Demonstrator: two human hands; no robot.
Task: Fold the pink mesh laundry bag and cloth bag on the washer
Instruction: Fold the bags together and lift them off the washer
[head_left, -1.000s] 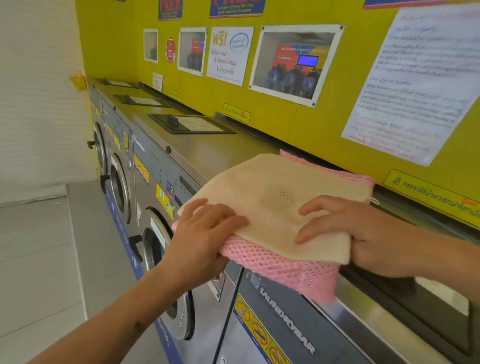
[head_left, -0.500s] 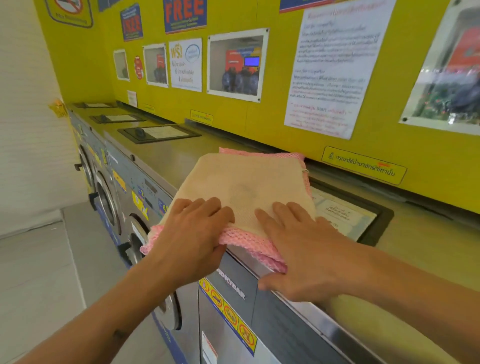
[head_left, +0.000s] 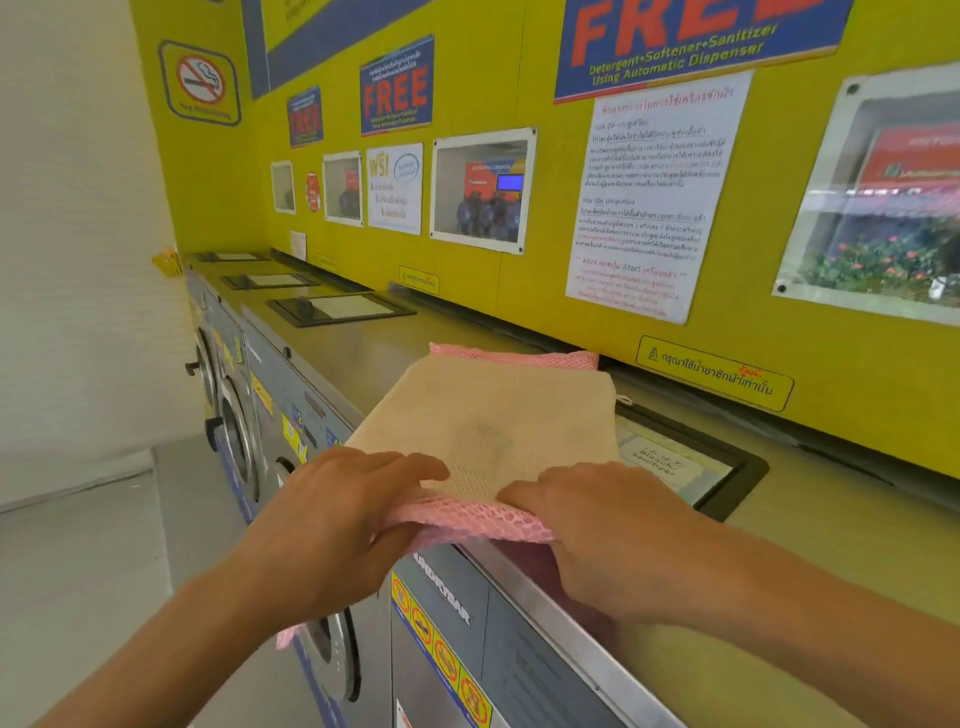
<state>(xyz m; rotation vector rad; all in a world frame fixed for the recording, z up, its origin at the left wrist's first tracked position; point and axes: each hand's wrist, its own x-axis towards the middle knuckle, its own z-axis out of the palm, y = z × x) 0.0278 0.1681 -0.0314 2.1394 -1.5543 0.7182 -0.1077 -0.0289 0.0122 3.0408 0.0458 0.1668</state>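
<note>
A cream cloth bag (head_left: 493, 415) lies flat on top of the folded pink mesh laundry bag (head_left: 467, 519), both on the steel washer top (head_left: 374, 353). Pink mesh shows along the far edge and at the near edge, where it hangs over the washer's front. My left hand (head_left: 332, 525) grips the near left corner of the pile, fingers on the cream bag and thumb under the pink mesh. My right hand (head_left: 597, 530) holds the near right corner the same way, fingers curled over the edge.
A black-framed detergent lid (head_left: 727, 467) lies just right of the pile, and another (head_left: 337, 309) farther left. The yellow wall with posters (head_left: 649, 197) stands close behind. Round washer doors (head_left: 239, 441) line the front below; tiled floor lies to the left.
The pile has been set farther onto the washer top, and my view has tilted up. Both hands have slid to its near edge, and the right hand's fingers now curl over the pink mesh.
</note>
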